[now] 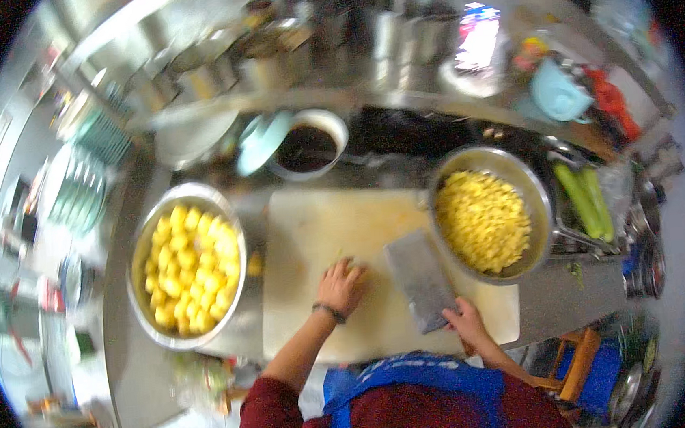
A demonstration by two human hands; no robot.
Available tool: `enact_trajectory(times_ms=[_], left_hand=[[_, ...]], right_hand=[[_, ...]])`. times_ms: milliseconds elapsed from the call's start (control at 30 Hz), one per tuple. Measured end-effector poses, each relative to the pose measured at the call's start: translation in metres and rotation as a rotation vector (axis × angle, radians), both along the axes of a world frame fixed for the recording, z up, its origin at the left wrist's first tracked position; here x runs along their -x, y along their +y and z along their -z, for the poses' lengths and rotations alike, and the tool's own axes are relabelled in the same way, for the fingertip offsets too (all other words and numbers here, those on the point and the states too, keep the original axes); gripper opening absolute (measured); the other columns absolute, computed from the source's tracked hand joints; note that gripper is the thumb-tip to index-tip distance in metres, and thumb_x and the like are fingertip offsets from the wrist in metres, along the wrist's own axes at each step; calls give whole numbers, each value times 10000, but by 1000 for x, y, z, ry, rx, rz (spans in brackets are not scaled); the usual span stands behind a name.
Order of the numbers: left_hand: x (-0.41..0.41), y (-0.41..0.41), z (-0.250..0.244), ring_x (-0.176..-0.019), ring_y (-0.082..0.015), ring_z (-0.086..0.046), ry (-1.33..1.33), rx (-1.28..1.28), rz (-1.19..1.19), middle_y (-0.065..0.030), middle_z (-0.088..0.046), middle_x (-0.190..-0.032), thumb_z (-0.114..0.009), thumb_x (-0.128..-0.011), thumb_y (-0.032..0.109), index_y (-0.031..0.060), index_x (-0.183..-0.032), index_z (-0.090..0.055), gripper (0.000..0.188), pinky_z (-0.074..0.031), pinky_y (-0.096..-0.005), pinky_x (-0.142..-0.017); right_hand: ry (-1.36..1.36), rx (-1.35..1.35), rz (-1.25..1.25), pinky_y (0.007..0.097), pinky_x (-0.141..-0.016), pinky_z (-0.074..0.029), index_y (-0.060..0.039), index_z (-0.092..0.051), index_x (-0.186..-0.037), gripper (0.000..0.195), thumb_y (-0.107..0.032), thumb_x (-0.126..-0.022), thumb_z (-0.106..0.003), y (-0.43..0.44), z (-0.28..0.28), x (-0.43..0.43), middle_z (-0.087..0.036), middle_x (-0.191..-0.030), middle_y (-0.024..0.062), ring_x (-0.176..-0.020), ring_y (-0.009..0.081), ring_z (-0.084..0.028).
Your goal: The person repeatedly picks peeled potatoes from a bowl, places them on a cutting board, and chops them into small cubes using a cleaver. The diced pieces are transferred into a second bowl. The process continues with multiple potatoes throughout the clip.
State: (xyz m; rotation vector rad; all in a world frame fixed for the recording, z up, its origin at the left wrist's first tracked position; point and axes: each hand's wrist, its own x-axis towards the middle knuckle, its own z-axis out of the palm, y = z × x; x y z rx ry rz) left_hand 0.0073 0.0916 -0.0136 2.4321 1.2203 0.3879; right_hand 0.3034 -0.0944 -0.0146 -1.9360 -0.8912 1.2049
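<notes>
My right hand (468, 325) grips a cleaver (423, 283) at its near end, the broad grey blade lying over the right part of a pale cutting board (312, 216). My left hand (343, 287) rests at the board's middle, fingers partly spread; whether anything small lies under the fingertips cannot be told. Left of the board stands a steel bowl (137, 293) of whole yellow peeled pieces, possibly potatoes (186, 276). A steel pan (540, 209) overlaps the board's right edge and holds small chopped yellow pieces (483, 220).
Behind the board stand a white bowl of dark liquid (306, 147) and a light-blue lid or dish (260, 142). Long green vegetable pieces (585, 199) lie in a tray at the right. Stacked plates (77, 188) stand at the left, a wooden stool (575, 365) below right.
</notes>
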Motion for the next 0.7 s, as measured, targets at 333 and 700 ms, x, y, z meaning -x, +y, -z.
enact_trajectory(times_ms=[333, 700], left_hand=[[92, 20, -99, -1082, -349, -551, -333, -370, -296, -128, -584, -1179, -743, -717, 99, 101, -1028, -622, 334, -447, -446, -917], [235, 49, -79, -1179, -317, -515, 404, 256, -865, -162, -529, -1265, -615, -816, 513, 210, -1246, -572, 528, -398, -501, -989]], right_hand=[[54, 39, 1, 276, -519, -502, 36, -509, -1087, 307, -154, -893, -652, 3, -14, 3, -599, -906, 90, -609, 141, -603], [43, 6, -47, 282, -531, -517, 2, -544, -1054, 233, -138, -890, -630, 3, -2, -5, -640, -898, 72, -663, 151, -624]])
